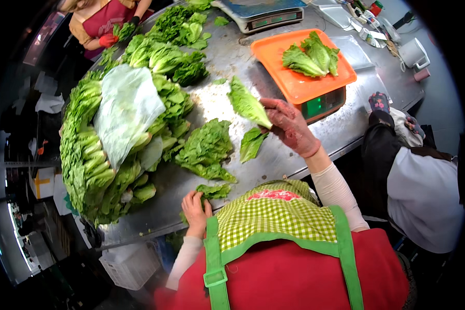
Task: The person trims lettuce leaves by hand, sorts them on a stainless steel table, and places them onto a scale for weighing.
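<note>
My right hand (290,126), in a stained reddish work glove, grips a romaine lettuce leaf (248,102) by its pale stem end above the steel table. Below its fingertips lies a smaller loose leaf (252,144). My bare left hand (195,213) is at the table's near edge, its fingers on a green lettuce leaf (214,191). Between the hands and the big pile rests a loose lettuce clump (207,147). Just beyond my right hand, an orange tray (271,58) sits on a digital scale (321,104) and carries several lettuce leaves (312,58).
A large lettuce pile (81,155), partly under a translucent plastic sheet (128,108), covers the table's left side. Another scale (263,17) stands at the far edge. Across the table a person (108,31) handles greens; another person (422,186) with patterned gloves is at right.
</note>
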